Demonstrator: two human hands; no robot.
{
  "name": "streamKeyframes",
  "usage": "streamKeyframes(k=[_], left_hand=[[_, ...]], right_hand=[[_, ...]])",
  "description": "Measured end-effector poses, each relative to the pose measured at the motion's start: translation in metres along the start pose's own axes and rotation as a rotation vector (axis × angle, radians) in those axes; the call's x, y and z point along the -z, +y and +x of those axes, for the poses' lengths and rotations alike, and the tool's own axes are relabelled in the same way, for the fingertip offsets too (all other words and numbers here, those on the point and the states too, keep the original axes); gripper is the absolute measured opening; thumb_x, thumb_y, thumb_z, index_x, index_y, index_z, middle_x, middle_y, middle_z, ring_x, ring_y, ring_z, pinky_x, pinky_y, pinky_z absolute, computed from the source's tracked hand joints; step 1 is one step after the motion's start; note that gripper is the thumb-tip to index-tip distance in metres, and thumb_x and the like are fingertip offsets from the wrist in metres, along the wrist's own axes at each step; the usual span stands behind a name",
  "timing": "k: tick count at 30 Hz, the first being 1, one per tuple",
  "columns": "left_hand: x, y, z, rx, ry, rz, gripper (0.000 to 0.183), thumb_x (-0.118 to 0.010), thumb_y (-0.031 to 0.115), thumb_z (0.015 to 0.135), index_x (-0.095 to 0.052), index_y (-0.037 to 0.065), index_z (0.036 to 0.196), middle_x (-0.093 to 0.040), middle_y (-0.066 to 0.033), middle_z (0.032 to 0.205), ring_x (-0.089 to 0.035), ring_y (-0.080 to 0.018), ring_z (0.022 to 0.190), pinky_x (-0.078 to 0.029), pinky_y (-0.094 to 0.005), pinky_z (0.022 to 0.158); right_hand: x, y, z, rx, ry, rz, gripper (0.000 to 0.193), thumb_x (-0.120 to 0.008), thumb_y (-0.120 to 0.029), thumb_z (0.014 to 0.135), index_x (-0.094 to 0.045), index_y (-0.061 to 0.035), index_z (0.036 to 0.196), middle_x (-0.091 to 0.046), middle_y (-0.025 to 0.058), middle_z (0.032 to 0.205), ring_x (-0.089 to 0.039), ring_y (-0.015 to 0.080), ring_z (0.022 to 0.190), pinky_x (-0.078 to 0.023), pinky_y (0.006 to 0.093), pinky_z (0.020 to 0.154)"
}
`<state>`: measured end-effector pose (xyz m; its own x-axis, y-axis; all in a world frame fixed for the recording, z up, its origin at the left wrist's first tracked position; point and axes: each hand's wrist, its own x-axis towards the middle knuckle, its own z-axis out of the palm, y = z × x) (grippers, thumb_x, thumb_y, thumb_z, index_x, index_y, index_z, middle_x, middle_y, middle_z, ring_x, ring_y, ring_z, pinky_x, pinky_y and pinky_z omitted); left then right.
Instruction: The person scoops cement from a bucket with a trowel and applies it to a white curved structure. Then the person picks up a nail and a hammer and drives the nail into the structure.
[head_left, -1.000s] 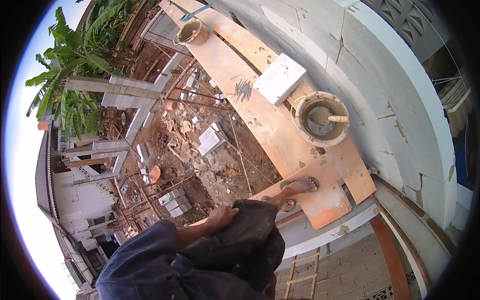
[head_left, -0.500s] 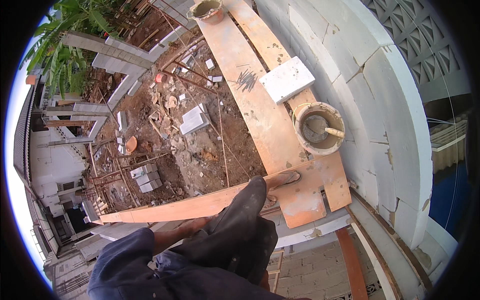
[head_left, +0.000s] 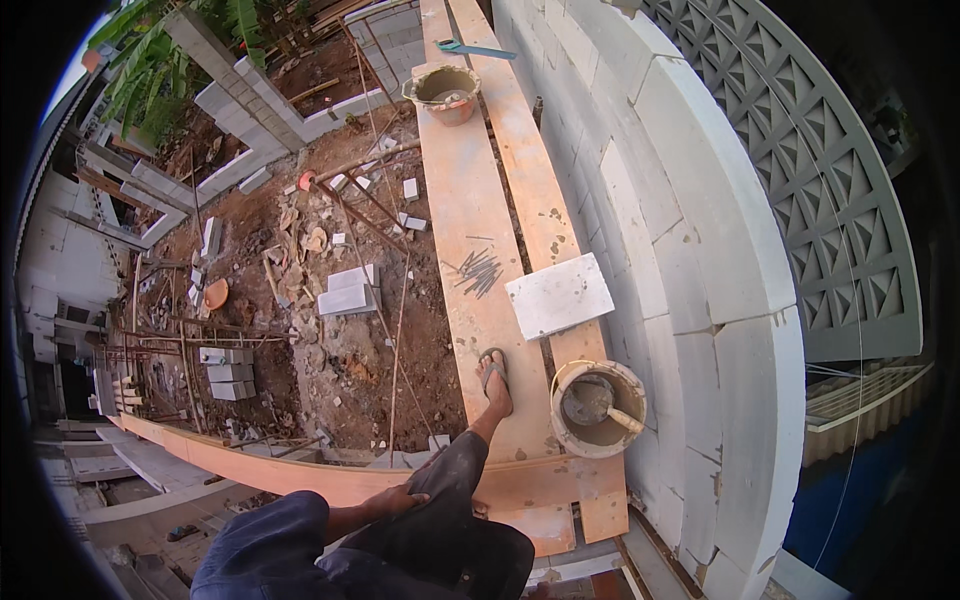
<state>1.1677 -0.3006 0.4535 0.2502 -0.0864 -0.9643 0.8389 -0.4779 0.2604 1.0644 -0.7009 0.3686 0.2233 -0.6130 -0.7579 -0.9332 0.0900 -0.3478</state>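
"Where's the left hand [head_left: 397, 500]?"
"Lower centre, touching the dark trousers [head_left: 452, 500]; I can't tell whether it grips them."
"What else is near?"
"1 bucket [head_left: 598, 447] holding 1 handled tool [head_left: 625, 420], lower right of centre; 1 white block [head_left: 560, 297] above it."

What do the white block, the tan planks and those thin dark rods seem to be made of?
White rectangular block: probably aerated concrete, matte, judging by its chalky face.
Long tan planks: likely plywood, smooth, with broad flat faces.
Thin dark rods: possibly steel, dull, stiffly straight.
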Motion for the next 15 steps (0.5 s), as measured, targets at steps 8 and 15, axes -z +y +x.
streamKeyframes(k=[8,15], left_hand=[[0.059,0.049,0.010,0.217,0.160,-0.017,0.058,-0.045,0.057,0.093,-0.066,0.010,0.119,-0.063,-0.0255,0.118,-0.058,-0.0399,0.116,-0.043,-0.0467,0.100],[0.068,0.127,-0.005,0.289,0.363,-0.203,0.049,-0.045,0.045,0.097,-0.066,0.006,0.117,-0.065,-0.0267,0.108,-0.060,-0.0414,0.108,-0.045,-0.0476,0.094]], right_hand=[[-0.083,-0.247,0.103,0.254,-0.173,-0.116,0.026,-0.054,-0.021,0.090,-0.057,-0.0047,0.070,-0.047,-0.0012,0.053,-0.043,0.0138,0.041,-0.035,0.0297,0.040],[-0.260,-0.428,0.171,0.815,-0.448,-0.793,0.020,-0.061,-0.024,0.086,-0.066,-0.0044,0.085,-0.062,0.0094,0.075,-0.059,0.0246,0.068,-0.045,0.0367,0.060]])
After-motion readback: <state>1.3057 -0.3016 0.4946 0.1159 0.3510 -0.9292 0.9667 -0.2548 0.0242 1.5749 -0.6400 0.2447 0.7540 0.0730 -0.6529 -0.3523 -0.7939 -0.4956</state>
